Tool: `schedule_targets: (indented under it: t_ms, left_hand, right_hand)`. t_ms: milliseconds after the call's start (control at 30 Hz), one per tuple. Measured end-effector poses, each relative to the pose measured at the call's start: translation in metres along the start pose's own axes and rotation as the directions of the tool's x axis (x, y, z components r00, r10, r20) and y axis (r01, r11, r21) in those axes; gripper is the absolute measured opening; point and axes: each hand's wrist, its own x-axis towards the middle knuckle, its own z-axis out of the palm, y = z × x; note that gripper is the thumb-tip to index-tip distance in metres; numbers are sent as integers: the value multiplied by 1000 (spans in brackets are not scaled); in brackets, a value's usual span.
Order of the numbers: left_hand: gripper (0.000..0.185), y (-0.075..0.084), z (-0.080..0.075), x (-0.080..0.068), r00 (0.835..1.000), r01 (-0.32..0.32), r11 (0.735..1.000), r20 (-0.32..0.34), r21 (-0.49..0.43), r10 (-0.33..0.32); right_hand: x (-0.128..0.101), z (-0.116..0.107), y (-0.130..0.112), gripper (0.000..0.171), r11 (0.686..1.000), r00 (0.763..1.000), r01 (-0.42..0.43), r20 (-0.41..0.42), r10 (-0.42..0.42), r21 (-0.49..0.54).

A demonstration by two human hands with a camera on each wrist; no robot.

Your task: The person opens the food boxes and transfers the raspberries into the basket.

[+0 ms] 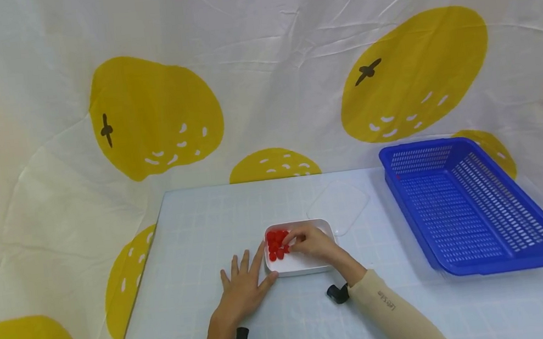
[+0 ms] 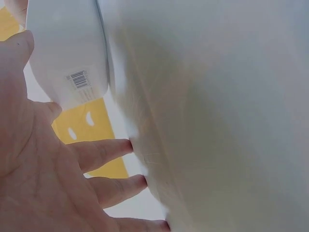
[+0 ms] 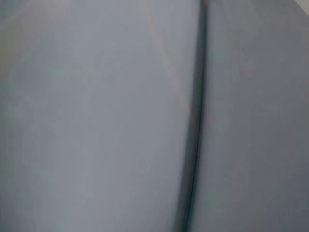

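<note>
A small white tray (image 1: 306, 266) sits mid-table with several small round red pieces (image 1: 277, 240) grouped in its left part. My left hand (image 1: 242, 291) lies at the tray's left side with fingers spread, its thumb and index finger against the tray. In the left wrist view the tray's white side (image 2: 67, 43) carries a barcode label, and the left fingertips (image 2: 125, 145) touch the table. Over the tray, my right hand (image 1: 311, 242) bends its fingers down and pinches a red piece at the group's right edge. The right wrist view shows only blurred pale surfaces.
A blue perforated basket (image 1: 461, 221) stands on the right side of the table. Behind the tray lies a thin pale cord (image 1: 356, 217) in a loose loop. A white sheet printed with yellow fruit (image 1: 156, 115) hangs behind the table.
</note>
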Motion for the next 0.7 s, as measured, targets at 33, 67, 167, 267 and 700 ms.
schedule_targets:
  t_ms: [33,67,167,267,700]
  left_hand:
    - [84,0,0,0,1000,2,1000,2,-1,-2]
    - [84,0,0,-1,1000,0,1000,-1,0,0]
    - [84,0,-1,-1,1000,3,1000,0,0,-3]
    - [85,1,-2,-1,1000,5,1000,1,-1,-5]
    - [84,1,-1,0,1000,3,1000,6,-1,-3]
  right_hand:
    - [0,1,0,17,1000,1000,-7,-2,7,-6]
    - [-1,1,-1,17,1000,1000,-13,-5,13,-10]
    - [-2,2,-4,15,999,999,-32,-13,31,-26]
    - [-2,2,-4,15,999,999,-33,-15,33,-36]
    - [0,0,0,15,1000,1000,-11,-5,11,-7]
